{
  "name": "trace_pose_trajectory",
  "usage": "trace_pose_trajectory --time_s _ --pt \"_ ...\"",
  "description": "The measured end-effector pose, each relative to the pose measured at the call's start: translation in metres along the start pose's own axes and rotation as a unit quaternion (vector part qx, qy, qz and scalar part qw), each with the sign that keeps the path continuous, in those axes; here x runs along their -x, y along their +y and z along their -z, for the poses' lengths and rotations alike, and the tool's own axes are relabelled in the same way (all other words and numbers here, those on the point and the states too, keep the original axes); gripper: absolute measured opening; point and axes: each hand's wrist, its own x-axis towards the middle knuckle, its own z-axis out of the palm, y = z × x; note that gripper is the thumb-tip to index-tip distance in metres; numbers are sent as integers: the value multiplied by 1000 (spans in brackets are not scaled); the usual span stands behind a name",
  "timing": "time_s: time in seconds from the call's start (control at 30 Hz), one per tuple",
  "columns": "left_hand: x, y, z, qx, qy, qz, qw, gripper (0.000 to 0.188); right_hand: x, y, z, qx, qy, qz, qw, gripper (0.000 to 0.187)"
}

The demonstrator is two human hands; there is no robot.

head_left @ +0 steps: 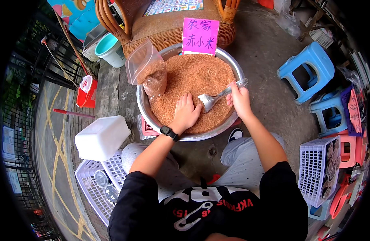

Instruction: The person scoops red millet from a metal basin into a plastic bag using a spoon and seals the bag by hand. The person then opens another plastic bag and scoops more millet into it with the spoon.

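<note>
1. Left grip (186,114) lies palm down on the reddish-brown grain (197,72), fingers extended, pinching nothing that I can see; I also see a dark watch (169,131) on its wrist.
2. Right grip (239,100) is closed round the handle of a metal scoop (209,102); I have its blade resting on the grain, just beside the left grip.
3. Farther out on my left stands a red bucket (87,94).
4. Nearer me, a white box (102,138) sits on a lilac basket (88,176).
5. Next comes a clear bag (155,80), partly filled with grain, standing inside the left side of the silver basin (144,105).
6. That basin holds the grain, with a pink card (200,36) upright at its far edge, in front of a wicker chair (161,20).
7. Over on my right, well apart from the basin, is a blue stool (307,66).
</note>
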Motion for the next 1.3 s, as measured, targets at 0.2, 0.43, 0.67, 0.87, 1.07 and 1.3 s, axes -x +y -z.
trace_pose_trajectory --time_s 0.2,0.43,0.67,0.87,1.07,1.3 --pt "-4 9 -1 -12 -19 24 999 68 -1 0 2 4 -58 -46 997 23" --pt "-7 12 -6 -11 -8 14 1000 66 1 4 -4 4 -68 -71 995 29" --pt "-14 15 -19 41 25 -43 998 61 1 3 -9 3 -44 -56 997 33" --pt "-17 21 -27 102 37 -111 988 55 1 8 -5 1 -45 -62 997 36" --pt "-23 18 -12 208 -43 -154 965 51 -3 7 -4 -13 -79 -100 992 40" --pt "-41 -19 24 149 29 -83 985 44 -11 7 1 109 -72 -114 985 55"
